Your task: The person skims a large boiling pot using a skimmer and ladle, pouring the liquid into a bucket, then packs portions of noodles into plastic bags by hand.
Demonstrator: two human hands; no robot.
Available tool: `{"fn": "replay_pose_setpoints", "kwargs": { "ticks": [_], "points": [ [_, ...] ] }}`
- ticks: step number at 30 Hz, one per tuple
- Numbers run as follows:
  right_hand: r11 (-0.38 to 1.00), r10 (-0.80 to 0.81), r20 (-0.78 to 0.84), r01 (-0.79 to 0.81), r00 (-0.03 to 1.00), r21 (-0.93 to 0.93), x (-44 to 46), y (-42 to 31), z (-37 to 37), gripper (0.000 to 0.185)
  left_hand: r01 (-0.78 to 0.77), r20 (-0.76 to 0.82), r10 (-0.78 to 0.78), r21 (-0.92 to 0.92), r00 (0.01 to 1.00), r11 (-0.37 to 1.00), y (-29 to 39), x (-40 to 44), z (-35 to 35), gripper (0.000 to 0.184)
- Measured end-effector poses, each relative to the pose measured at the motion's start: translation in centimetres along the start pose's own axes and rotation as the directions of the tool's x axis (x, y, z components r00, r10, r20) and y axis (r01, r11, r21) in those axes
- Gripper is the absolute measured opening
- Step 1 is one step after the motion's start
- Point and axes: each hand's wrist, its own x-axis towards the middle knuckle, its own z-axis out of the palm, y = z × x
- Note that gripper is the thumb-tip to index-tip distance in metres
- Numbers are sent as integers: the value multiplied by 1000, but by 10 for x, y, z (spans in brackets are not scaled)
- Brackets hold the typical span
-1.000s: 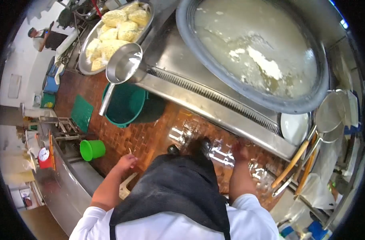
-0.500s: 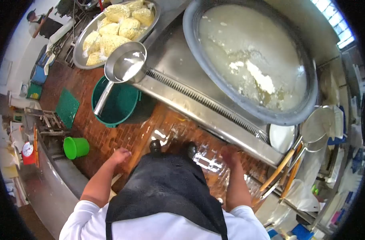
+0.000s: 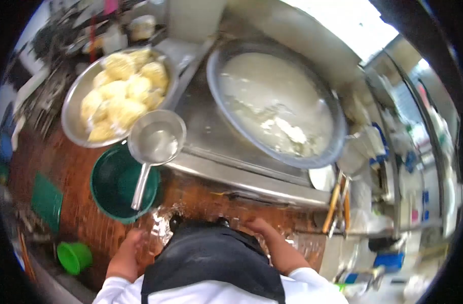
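My left hand (image 3: 136,237) hangs beside the black apron (image 3: 211,261), fingers loosely apart and holding nothing. On the other side my right hand (image 3: 257,224) reaches forward over the wet floor, nothing visible in it; motion blurs its fingers. Ahead, a long-handled metal saucepan (image 3: 158,138) rests at the corner of the steel counter, its handle above a dark green bucket (image 3: 125,187). A large grey-rimmed vat (image 3: 277,161) holds cloudy whitish liquid with white clumps (image 3: 287,130). Both hands are apart from these things.
A metal bowl (image 3: 70,114) holds several bags of pale yellow shreds (image 3: 121,91). Strainers with orange-brown handles (image 3: 338,202) stand right of the counter (image 3: 206,126). A bright green bucket (image 3: 74,257) and a green mat (image 3: 47,201) lie left on the brick floor.
The view has swung up and to the right, so the bowl, saucepan and vat sit lower in it. My right hand has come inward and forward. The saucepan remains at the counter corner.
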Motion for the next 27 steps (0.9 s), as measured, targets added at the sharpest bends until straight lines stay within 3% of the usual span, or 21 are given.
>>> {"fn": "replay_pose_setpoints", "kwargs": {
  "ticks": [1,2,5,8,11,14,16,18,20,24,25,26,27],
  "points": [
    [994,-79,-48,75,996,-83,-4,-11,5,40,44,-29,-43,13,999,999,20,-22,-9,38],
    [989,-146,-164,150,976,17,2,-5,16,43,78,-26,-77,38,997,996,11,8,-24,39],
    [974,147,-106,-126,983,187,-10,-27,8,40,80,-52,-76,87,996,993,7,38,-56,39],
    [953,152,-364,-38,919,301,-17,6,13,36,21,14,-22,44,1000,999,10,53,-73,37],
    [943,276,-703,-43,655,330,-45,39,0,32,-11,-22,10,-33,1000,999,20,58,-68,36],
    [920,375,-869,-14,321,392,-62,92,-24,28,-56,-63,57,14,996,998,41,48,-51,33],
    [895,440,-868,-36,230,444,-79,115,-56,32,-82,-110,87,50,990,995,60,20,-33,29],
    [895,440,-888,-144,132,422,-97,134,-93,44,-88,-80,93,64,992,994,57,22,-32,27],
    [808,547,-837,-258,-3,529,-116,123,-131,55,-78,-57,81,63,995,995,66,13,-26,25],
    [785,518,-855,-402,10,471,-108,196,-163,66,-23,-99,36,132,994,991,84,-22,-18,23],
    [781,477,-879,-458,-1,425,-95,223,-162,61,-19,-148,40,139,988,990,90,-31,-13,23],
    [716,626,-773,-470,105,516,-111,185,-178,49,-13,-195,42,149,980,989,95,-37,-9,23],
    [709,648,-751,-464,131,531,-113,176,-182,45,-54,-181,83,158,980,986,101,-40,-6,24]
  ]
}}
